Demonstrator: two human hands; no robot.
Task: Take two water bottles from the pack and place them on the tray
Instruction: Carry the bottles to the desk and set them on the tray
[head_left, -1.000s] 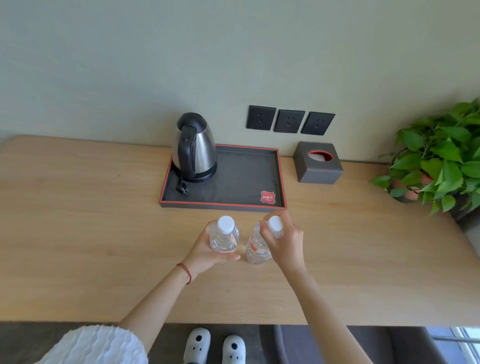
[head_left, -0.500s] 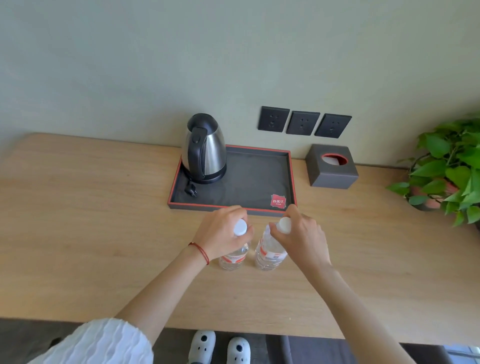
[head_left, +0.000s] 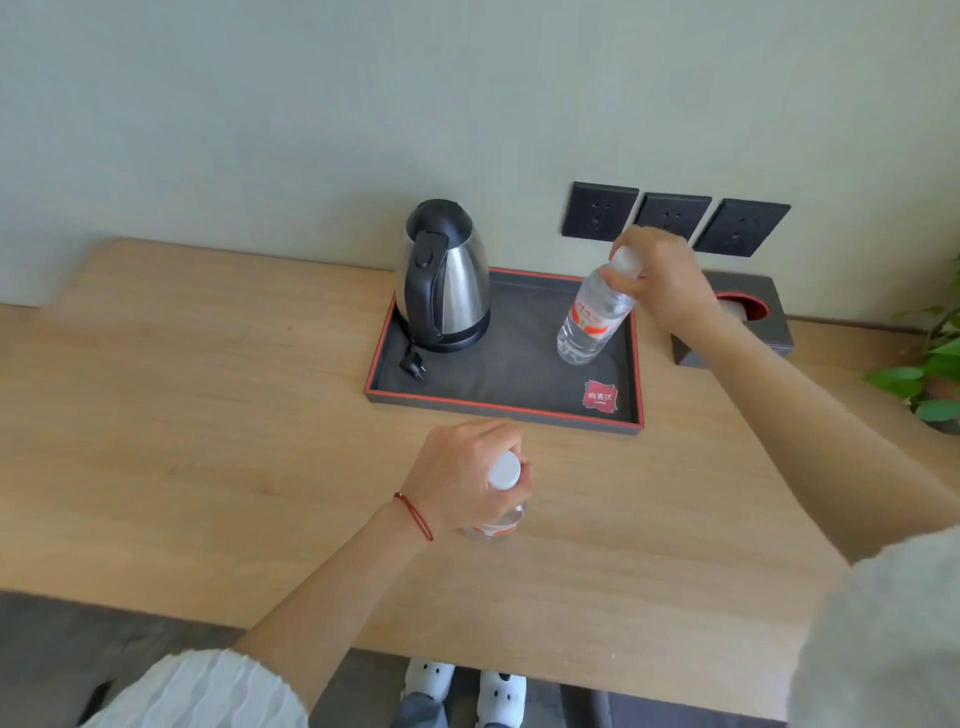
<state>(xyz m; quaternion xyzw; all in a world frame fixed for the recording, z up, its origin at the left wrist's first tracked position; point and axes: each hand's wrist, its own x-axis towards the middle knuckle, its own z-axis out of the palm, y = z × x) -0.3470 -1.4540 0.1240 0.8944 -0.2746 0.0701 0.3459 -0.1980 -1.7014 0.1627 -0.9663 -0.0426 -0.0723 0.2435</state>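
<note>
A dark tray with a red rim (head_left: 506, 410) lies on the wooden table against the wall. My right hand (head_left: 660, 278) grips the white cap end of a clear water bottle (head_left: 592, 319) with a red label, which tilts over the tray's right side with its base at the tray floor. My left hand (head_left: 462, 478) is closed around the neck of a second water bottle (head_left: 496, 525) that stands upright on the table, in front of the tray. The pack is not in view.
A steel and black kettle (head_left: 444, 275) stands on the tray's left part, its plug (head_left: 413, 364) lying beside it. A grey tissue box (head_left: 748, 317) sits right of the tray, a green plant (head_left: 930, 374) at the far right. Three wall sockets (head_left: 672, 218) are behind.
My right hand has carried its bottle from the table forward onto the tray's right side. The left hand and its bottle stay on the table in front of the tray.
</note>
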